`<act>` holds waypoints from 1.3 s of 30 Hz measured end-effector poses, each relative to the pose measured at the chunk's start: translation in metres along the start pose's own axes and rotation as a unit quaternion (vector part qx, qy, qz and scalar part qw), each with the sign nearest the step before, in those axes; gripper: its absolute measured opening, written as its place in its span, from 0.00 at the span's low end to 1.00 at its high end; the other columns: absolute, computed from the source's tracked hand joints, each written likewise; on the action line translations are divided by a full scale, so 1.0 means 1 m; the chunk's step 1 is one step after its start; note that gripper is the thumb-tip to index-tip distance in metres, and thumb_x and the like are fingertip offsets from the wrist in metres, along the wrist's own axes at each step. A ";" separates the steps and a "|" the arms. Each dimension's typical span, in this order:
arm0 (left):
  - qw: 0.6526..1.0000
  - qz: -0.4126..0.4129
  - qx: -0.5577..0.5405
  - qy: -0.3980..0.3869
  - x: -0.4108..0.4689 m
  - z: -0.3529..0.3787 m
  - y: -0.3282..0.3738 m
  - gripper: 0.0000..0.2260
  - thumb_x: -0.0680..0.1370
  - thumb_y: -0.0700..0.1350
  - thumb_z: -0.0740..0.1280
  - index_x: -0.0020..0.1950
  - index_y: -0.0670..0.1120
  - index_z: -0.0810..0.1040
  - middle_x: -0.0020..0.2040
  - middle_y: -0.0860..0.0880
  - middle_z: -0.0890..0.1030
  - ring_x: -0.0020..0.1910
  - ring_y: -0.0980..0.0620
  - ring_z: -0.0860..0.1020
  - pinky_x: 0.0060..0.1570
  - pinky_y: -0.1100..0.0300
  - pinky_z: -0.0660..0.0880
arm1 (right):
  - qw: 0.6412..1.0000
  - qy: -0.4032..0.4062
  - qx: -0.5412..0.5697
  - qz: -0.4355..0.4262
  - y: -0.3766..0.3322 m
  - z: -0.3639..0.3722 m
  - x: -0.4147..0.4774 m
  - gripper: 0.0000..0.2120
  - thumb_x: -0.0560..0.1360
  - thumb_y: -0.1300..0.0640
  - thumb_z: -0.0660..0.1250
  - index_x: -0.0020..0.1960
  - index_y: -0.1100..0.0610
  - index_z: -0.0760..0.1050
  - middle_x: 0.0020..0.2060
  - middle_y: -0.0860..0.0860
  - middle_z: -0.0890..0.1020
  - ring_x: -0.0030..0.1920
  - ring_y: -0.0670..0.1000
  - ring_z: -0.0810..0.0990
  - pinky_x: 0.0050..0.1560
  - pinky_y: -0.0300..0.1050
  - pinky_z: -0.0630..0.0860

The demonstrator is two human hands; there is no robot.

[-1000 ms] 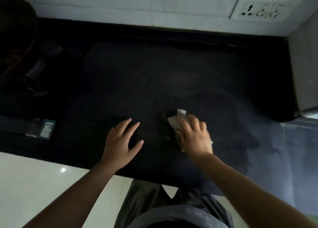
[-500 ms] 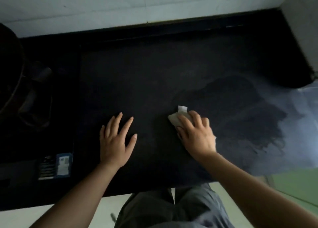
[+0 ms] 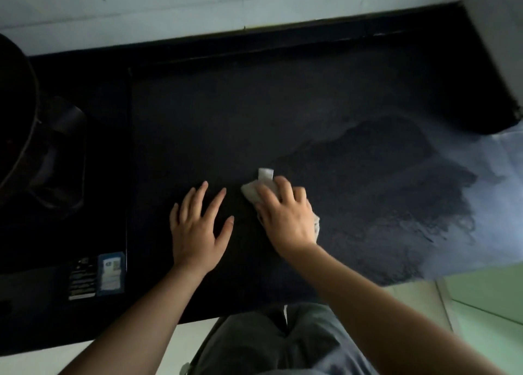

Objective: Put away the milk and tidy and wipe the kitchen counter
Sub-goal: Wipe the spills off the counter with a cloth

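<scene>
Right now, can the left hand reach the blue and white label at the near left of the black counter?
Probably yes: the left hand lies flat and empty, and bare counter separates it from the label.

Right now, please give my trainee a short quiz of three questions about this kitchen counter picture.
1. True or false: the left hand holds the cloth.
2. Which side of the counter shows wet streaks? A left, B right.
3. Fill in: the left hand lies ____ on the counter.

Key: 1 false, the right hand presses the cloth; 2 B; 3 flat.
</scene>
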State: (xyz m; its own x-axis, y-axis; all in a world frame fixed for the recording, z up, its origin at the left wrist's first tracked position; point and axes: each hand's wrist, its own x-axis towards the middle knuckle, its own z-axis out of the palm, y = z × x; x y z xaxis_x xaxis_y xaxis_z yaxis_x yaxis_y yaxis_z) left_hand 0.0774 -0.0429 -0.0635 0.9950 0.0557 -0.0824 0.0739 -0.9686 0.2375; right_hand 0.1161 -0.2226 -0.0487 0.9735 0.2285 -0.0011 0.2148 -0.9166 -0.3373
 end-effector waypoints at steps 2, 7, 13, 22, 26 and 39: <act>1.000 0.003 -0.004 0.002 0.000 0.000 0.000 0.24 0.75 0.59 0.56 0.71 0.55 0.66 0.74 0.46 0.64 0.72 0.43 0.61 0.67 0.39 0.57 | 1.000 0.008 -0.009 -0.010 0.014 -0.006 -0.029 0.17 0.75 0.46 0.61 0.62 0.48 0.70 0.59 0.56 0.74 0.47 0.60 0.74 0.41 0.53 0.76; 1.000 0.003 -0.008 -0.002 0.000 -0.002 0.001 0.25 0.76 0.60 0.54 0.71 0.54 0.66 0.74 0.45 0.64 0.72 0.41 0.61 0.68 0.38 0.56 | 0.993 0.061 -0.027 0.094 0.079 -0.030 -0.041 0.20 0.72 0.53 0.68 0.63 0.53 0.73 0.60 0.61 0.73 0.48 0.66 0.72 0.46 0.58 0.75; 0.999 0.006 -0.032 -0.015 -0.010 -0.008 0.005 0.24 0.77 0.57 0.54 0.71 0.52 0.67 0.75 0.43 0.61 0.73 0.40 0.60 0.68 0.36 0.56 | 0.963 0.095 -0.019 0.251 0.075 -0.026 0.012 0.16 0.79 0.49 0.55 0.65 0.50 0.67 0.66 0.59 0.67 0.54 0.64 0.67 0.46 0.56 0.71; 0.999 0.015 -0.001 -0.035 -0.061 0.003 0.011 0.24 0.77 0.56 0.54 0.72 0.53 0.64 0.75 0.46 0.63 0.73 0.43 0.61 0.66 0.38 0.58 | 0.997 0.064 -0.011 -0.039 0.063 -0.017 -0.076 0.17 0.75 0.49 0.61 0.63 0.51 0.72 0.59 0.57 0.75 0.46 0.61 0.73 0.45 0.53 0.75; 0.999 0.016 0.001 -0.031 -0.060 0.003 0.011 0.23 0.77 0.56 0.55 0.72 0.54 0.65 0.75 0.46 0.63 0.73 0.44 0.61 0.66 0.39 0.58 | 0.994 0.069 -0.010 0.079 0.084 -0.028 -0.038 0.18 0.76 0.49 0.60 0.64 0.51 0.70 0.62 0.60 0.71 0.51 0.64 0.69 0.48 0.57 0.74; 1.000 0.020 -0.005 -0.014 -0.059 0.009 0.007 0.23 0.76 0.56 0.56 0.71 0.55 0.65 0.75 0.48 0.63 0.73 0.45 0.61 0.67 0.41 0.57 | 0.998 0.037 0.016 -0.055 0.022 -0.005 -0.059 0.17 0.76 0.48 0.61 0.63 0.50 0.73 0.59 0.56 0.76 0.48 0.60 0.75 0.44 0.52 0.76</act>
State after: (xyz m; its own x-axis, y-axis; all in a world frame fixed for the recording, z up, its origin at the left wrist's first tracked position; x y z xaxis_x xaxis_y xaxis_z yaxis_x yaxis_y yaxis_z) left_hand 0.0188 -0.0554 -0.0653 0.9949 0.0093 -0.1000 0.0342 -0.9675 0.2507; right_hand 0.0636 -0.2579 -0.0511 0.9479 0.3002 0.1070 0.3183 -0.8763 -0.3616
